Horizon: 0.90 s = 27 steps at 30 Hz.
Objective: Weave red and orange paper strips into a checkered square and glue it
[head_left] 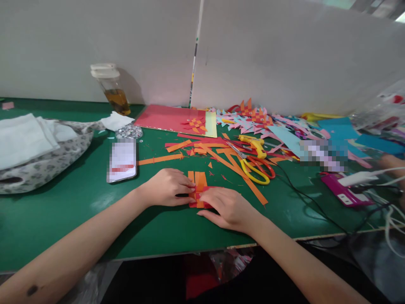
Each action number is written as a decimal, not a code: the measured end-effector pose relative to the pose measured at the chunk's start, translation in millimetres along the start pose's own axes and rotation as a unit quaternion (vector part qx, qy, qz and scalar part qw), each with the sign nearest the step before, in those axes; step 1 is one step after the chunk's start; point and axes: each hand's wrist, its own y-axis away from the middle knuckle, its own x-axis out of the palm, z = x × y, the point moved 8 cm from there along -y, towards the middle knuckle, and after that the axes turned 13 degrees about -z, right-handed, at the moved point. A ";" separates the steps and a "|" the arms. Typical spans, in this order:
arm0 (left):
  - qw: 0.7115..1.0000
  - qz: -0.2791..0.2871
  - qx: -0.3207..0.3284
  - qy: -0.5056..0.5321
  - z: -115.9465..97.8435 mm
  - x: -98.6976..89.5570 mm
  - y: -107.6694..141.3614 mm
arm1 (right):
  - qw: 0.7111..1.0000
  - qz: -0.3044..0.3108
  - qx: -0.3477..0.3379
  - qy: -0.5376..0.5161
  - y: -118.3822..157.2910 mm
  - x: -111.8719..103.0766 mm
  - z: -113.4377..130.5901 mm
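A small weave of orange and red paper strips point(200, 179) lies on the green table near its front edge, with loose orange ends pointing away from me. My left hand point(167, 188) pinches its left edge between thumb and fingers. From the right, my right hand point(229, 207) holds the weave down, fingers bent over it and thumb along the near side. The fingers cover part of the weave. Just beyond are loose orange strips point(253, 189), scissors with yellow and red handles point(257, 172), and a yellow glue gun point(255, 143).
A phone point(122, 158) and a cloth bag point(57, 156) lie left. Behind them stands a bottle of brown liquid point(116, 95). Red sheets point(171, 118) and a pile of folded paper pieces point(249, 118) line the wall. A purple power strip point(346, 192) with cables sits right, near another person's hand point(392, 164).
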 end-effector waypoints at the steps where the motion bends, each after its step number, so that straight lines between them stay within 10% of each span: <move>1: 1.000 0.004 -0.006 0.004 0.1 -0.4 -0.7 | 1.000 0.004 0.003 0.000 0.3 1.1 -1.1; 27: 0.999 0.019 -0.028 0.005 0.0 -1.4 -0.3 | 0.998 0.047 0.044 0.007 -4.0 13.7 -9.2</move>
